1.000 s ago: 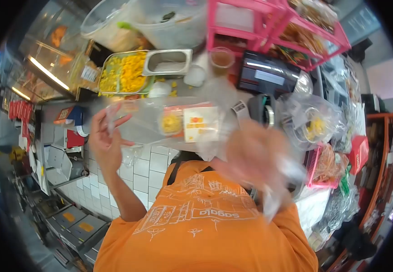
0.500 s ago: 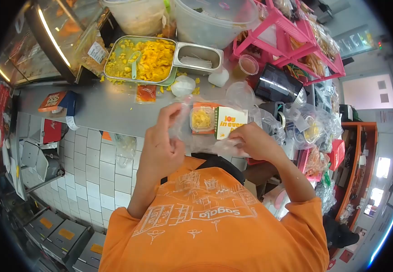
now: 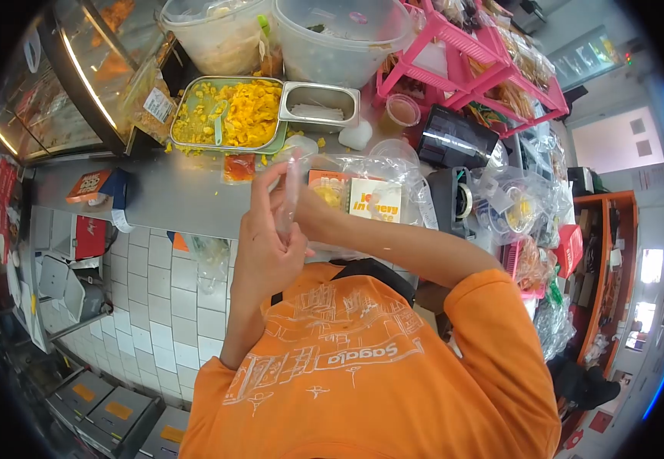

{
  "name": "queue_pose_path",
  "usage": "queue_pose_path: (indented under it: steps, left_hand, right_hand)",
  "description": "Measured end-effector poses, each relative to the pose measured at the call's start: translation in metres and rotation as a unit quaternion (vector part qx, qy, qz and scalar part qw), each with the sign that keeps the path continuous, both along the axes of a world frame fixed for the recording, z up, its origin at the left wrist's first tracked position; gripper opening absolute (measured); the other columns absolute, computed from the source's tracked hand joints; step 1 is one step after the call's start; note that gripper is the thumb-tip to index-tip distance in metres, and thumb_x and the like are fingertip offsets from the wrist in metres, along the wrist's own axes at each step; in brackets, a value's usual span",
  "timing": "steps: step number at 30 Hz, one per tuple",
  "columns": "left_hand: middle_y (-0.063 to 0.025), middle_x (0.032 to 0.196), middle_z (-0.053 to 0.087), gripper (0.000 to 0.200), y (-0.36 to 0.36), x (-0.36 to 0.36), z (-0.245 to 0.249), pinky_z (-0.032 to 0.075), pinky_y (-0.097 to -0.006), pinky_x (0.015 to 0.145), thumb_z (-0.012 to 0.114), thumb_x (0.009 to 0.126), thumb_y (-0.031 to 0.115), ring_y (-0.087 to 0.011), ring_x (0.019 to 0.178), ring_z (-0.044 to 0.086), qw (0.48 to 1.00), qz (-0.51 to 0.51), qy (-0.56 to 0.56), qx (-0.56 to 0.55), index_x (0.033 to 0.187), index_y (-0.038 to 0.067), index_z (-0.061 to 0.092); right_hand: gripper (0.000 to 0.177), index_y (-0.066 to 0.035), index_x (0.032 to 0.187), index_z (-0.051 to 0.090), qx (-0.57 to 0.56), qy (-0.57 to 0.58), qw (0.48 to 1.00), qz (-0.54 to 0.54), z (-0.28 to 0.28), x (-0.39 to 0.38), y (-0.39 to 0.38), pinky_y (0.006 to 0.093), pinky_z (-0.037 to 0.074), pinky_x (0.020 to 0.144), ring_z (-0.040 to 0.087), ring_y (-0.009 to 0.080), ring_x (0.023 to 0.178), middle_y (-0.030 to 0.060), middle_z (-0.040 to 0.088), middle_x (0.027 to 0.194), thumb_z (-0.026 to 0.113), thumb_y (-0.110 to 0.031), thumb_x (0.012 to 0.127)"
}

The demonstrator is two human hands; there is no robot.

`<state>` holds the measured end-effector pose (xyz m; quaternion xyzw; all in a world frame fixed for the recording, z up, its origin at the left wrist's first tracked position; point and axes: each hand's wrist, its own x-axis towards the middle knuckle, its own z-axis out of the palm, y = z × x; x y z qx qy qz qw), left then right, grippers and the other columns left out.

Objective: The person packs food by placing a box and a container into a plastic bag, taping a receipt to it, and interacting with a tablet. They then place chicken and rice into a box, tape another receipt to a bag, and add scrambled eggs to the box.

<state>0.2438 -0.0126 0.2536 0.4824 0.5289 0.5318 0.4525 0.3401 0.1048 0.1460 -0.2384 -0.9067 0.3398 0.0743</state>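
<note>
My left hand (image 3: 268, 239) is raised at the counter's front edge, its thumb and fingers closed on the gathered edge of a clear plastic bag (image 3: 292, 187). Crossing in from the right, my right hand (image 3: 310, 216) meets it there; its fingers are mostly hidden behind the left hand and the plastic. Inside the bag, on the counter, lies a white box (image 3: 375, 200) with orange and yellow lettering. Beside it, on an orange surface, sits a small clear tub (image 3: 327, 191) of yellow food, partly covered by my right hand.
Behind stand a metal tray (image 3: 173, 126) of yellow pieces with a spoon, a steel pan (image 3: 358, 103) and large plastic tubs (image 3: 340, 57). A red sauce packet (image 3: 240, 168) lies near my left hand. Right are a black device (image 3: 458, 140), a tape dispenser (image 3: 449, 200) and a pink rack (image 3: 466, 80).
My right hand has moved left from the white box to meet my left hand. The bag's left edge is now drawn upright between them. The view has shifted slightly.
</note>
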Motion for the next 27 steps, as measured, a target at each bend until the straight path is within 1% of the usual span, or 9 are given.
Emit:
queue_pose_path:
  steps: [2,7,9,15,18,20,23,25,27]
  left_hand:
    - [-0.0281,0.131,0.057,0.069,0.001,0.013,0.002,0.06,-0.028,0.062,0.046,0.079,-0.012,-0.0292,0.092,0.071,1.0,-0.015,-0.006,-0.005,0.144,0.002,0.026]
    - [-0.0249,0.15,0.037,0.075,0.012,0.008,-0.016,0.063,-0.0297,0.072,0.046,0.079,-0.015,-0.0331,0.132,0.049,0.996,0.026,-0.027,0.083,0.148,0.003,0.022]
    - [-0.0237,0.152,0.034,0.075,0.013,-0.013,-0.017,0.063,-0.0298,0.073,0.046,0.079,-0.015,-0.0337,0.137,0.043,0.997,0.01,-0.007,0.07,0.149,0.003,0.022]
    - [-0.0216,0.151,0.036,0.075,0.015,-0.026,-0.009,0.064,-0.0304,0.076,0.046,0.08,-0.016,-0.034,0.139,0.041,1.0,0.008,-0.01,0.015,0.148,0.003,0.024]
    - [-0.0228,0.15,0.037,0.077,0.018,-0.04,-0.02,0.062,-0.0323,0.077,0.057,0.081,-0.008,-0.0346,0.138,0.041,0.997,-0.003,0.052,0.054,0.149,0.003,0.022]
    - [-0.0226,0.151,0.036,0.092,0.002,-0.074,-0.056,0.058,-0.0403,0.086,0.076,0.078,0.011,-0.036,0.135,0.045,0.977,0.048,0.076,0.193,0.15,0.001,0.019]
    - [-0.0235,0.144,0.044,0.119,0.001,-0.118,-0.147,0.048,-0.0485,0.096,0.089,0.066,0.034,-0.0398,0.128,0.049,0.975,0.132,0.116,0.133,0.152,0.003,0.013]
    - [-0.0191,0.136,0.053,0.119,0.001,-0.093,-0.191,0.04,-0.0517,0.103,0.092,0.058,0.042,-0.0383,0.124,0.051,0.899,0.02,0.429,0.083,0.151,0.007,0.026]
    - [-0.0176,0.133,0.057,0.102,0.045,-0.035,-0.137,0.039,-0.0486,0.105,0.09,0.061,0.045,-0.0366,0.126,0.049,0.957,-0.18,0.226,0.008,0.144,0.006,0.043]
  right_hand:
    - [0.034,-0.003,0.116,0.064,-0.014,-0.015,1.0,0.004,0.001,0.009,0.0,0.0434,0.044,0.098,0.063,0.0354,0.103,0.0175,0.066,0.11,0.06,-0.011,0.084]
    - [0.033,-0.002,0.114,0.064,-0.059,-0.038,0.997,-0.007,-0.002,0.014,0.001,0.0438,0.044,0.098,0.064,0.0362,0.1,0.0177,0.066,0.108,0.062,-0.012,0.082]
    - [0.031,0.0,0.11,0.064,0.136,0.087,0.983,-0.092,0.01,0.056,-0.006,0.0427,0.044,0.098,0.064,0.034,0.098,0.0199,0.066,0.105,0.063,-0.018,0.085]
    - [0.048,-0.002,0.115,0.06,0.035,-0.523,0.851,-0.033,0.169,0.141,-0.026,0.0472,0.046,0.093,0.062,0.0369,0.099,0.0155,0.067,0.097,0.065,-0.043,0.09]
    - [0.053,-0.003,0.117,0.061,0.022,-0.375,0.921,-0.101,0.203,0.2,-0.021,0.0482,0.045,0.099,0.064,0.0375,0.102,0.0164,0.068,0.101,0.073,-0.042,0.084]
    - [0.074,-0.005,0.131,0.055,0.035,-0.012,0.993,-0.116,0.19,0.242,-0.009,0.0469,0.039,0.108,0.055,0.0371,0.123,0.0238,0.059,0.127,0.083,-0.04,0.072]
    - [0.116,-0.007,0.149,0.034,0.052,0.002,0.96,-0.275,0.094,0.3,0.005,0.0471,0.027,0.117,0.031,0.039,0.143,0.0226,0.035,0.152,0.092,-0.04,0.054]
    - [0.141,-0.008,0.155,0.018,0.057,-0.03,0.976,-0.209,0.004,0.286,0.011,0.048,0.012,0.121,0.008,0.0378,0.151,0.0189,0.018,0.159,0.095,-0.046,0.043]
    - [0.126,-0.007,0.154,0.025,0.046,0.022,0.98,-0.194,-0.037,0.218,0.008,0.0457,0.001,0.121,0.005,0.0386,0.151,0.0194,0.016,0.161,0.085,-0.061,0.057]
